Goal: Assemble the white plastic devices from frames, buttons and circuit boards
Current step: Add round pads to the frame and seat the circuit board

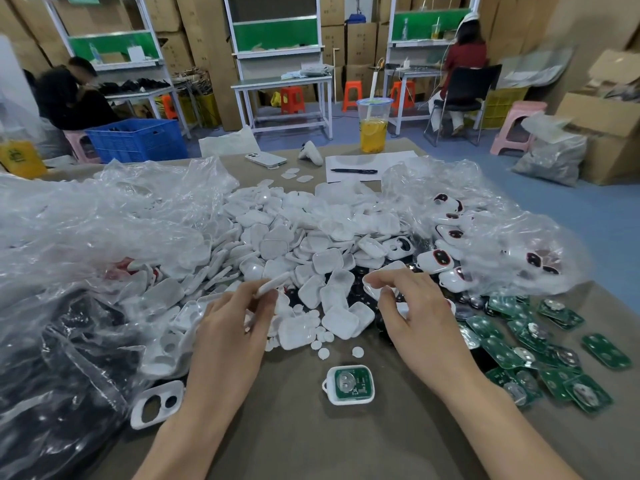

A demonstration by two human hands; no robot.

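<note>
Smooth, glossy rounded white plastic shells [327, 259]; crinkled, shiny clear plastic bags [104, 220]; glossy green circuit boards [606, 351] with bright metal discs [346, 378]; matt grey-brown tabletop [311, 445].

The drab brown table [311, 445] carries a heap of white plastic shells [294, 237] centrally, green circuit boards [540, 341] at four o'clock, and a board-filled white frame [349, 384] at six o'clock.

White shells [311, 237] were heaped mid-table; one shell pinched in L hand [235, 317], another in R hand [412, 317]. Green boards [540, 344] lay strewn flat at rt. One frame [349, 384] w/ board fitted lay open side up in front. Empty 2-hole frame [157, 405] sat at left; round buttons [323, 353] loose btwn hands.
</note>
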